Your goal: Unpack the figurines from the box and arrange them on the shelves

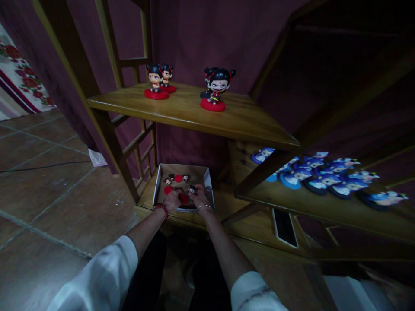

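An open cardboard box point(207, 178) stands on the lowest shelf. Inside it lie small black-haired figurines point(169, 179) and round red bases point(178, 178). My right hand point(200, 198), with a beaded bracelet at the wrist, is closed on a small dark-haired figurine point(193, 189) over the right part of the box. My left hand point(172, 200), with a red bracelet, reaches over the box's near left part. Its fingers are bent beside a red base point(183, 198); whether they grip that base is too small to tell.
Above the box, a wooden shelf point(181, 113) holds figurines on red bases point(214, 105). Several blue-haired figurines point(320, 181) stand on the right shelf. A phone point(284, 226) lies lower right. Wooden posts and lattice flank the box.
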`<state>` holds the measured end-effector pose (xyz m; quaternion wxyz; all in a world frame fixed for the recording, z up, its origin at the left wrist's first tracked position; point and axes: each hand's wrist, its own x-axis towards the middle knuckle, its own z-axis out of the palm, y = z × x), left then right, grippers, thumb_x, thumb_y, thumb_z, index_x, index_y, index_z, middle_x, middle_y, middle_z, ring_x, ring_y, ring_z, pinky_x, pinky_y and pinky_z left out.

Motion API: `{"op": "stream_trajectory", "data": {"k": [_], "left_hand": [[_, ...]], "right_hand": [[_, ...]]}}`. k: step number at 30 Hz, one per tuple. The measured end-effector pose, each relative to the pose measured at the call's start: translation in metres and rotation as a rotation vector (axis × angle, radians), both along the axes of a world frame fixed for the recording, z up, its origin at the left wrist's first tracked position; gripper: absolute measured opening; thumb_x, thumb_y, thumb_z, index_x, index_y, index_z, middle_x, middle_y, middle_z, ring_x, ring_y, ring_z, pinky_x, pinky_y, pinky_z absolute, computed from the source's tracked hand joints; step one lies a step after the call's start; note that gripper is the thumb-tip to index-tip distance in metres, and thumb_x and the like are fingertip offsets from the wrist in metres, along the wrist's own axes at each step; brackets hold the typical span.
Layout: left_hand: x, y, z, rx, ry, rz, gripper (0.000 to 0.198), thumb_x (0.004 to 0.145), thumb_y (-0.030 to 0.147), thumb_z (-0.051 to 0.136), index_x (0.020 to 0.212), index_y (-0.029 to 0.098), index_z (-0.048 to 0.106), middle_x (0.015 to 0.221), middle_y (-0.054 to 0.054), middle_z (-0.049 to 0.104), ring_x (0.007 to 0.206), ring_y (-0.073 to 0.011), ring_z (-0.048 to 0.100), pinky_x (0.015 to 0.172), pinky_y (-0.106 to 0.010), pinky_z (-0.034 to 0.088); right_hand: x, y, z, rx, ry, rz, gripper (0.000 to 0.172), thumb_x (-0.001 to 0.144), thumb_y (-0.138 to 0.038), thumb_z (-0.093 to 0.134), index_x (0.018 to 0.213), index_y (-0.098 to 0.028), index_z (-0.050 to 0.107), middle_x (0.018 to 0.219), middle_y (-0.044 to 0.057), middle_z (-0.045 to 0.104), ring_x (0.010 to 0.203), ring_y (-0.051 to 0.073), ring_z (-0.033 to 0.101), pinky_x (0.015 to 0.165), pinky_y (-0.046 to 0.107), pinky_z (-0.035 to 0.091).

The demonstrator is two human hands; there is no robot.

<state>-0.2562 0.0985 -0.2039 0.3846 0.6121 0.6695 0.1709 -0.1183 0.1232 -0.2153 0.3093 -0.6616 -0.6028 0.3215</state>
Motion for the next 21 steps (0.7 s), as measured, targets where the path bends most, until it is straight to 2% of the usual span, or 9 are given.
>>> {"op": "stream_trajectory", "data": {"k": [5, 9, 17, 21], "left_hand": [[-0.003, 0.0, -0.004, 0.051, 0.092, 0.004, 0.042, 0.064, 0.009, 0.056, 0.105, 0.019, 0.056, 0.104, -0.005, 0.059, 0.089, -0.012, 0.056, 0.079, -0.019, 0.041], [-0.005, -0.003, -0.002, 0.07, 0.16, 0.004, 0.036, 0.069, 0.013, 0.052, 0.105, 0.019, 0.057, 0.104, -0.006, 0.06, 0.091, -0.013, 0.057, 0.08, -0.02, 0.041], [-0.013, -0.015, 0.006, 0.03, 0.235, 0.092, 0.029, 0.076, 0.019, 0.043, 0.099, 0.018, 0.061, 0.096, -0.008, 0.065, 0.09, -0.017, 0.059, 0.08, -0.024, 0.042], [-0.019, -0.016, 0.005, 0.001, 0.23, 0.113, 0.029, 0.077, 0.018, 0.041, 0.097, 0.019, 0.062, 0.097, -0.008, 0.064, 0.092, -0.0174, 0.059, 0.081, -0.025, 0.042]], "right_hand": [[-0.001, 0.008, -0.004, -0.056, -0.005, 0.075, 0.041, 0.059, -0.021, 0.058, 0.099, -0.022, 0.051, 0.082, -0.001, 0.062, 0.073, 0.013, 0.058, 0.068, 0.027, 0.046], [-0.004, 0.01, -0.004, -0.104, -0.013, 0.133, 0.036, 0.058, -0.02, 0.06, 0.094, -0.022, 0.055, 0.079, -0.001, 0.063, 0.074, 0.014, 0.059, 0.069, 0.027, 0.046], [-0.01, 0.01, 0.003, -0.112, -0.089, 0.155, 0.036, 0.058, -0.019, 0.063, 0.093, -0.019, 0.056, 0.087, 0.001, 0.063, 0.079, 0.014, 0.058, 0.074, 0.027, 0.045], [-0.013, 0.01, 0.007, -0.14, -0.192, 0.168, 0.035, 0.058, -0.023, 0.064, 0.091, -0.02, 0.057, 0.083, 0.001, 0.063, 0.076, 0.015, 0.058, 0.071, 0.027, 0.044]]}}
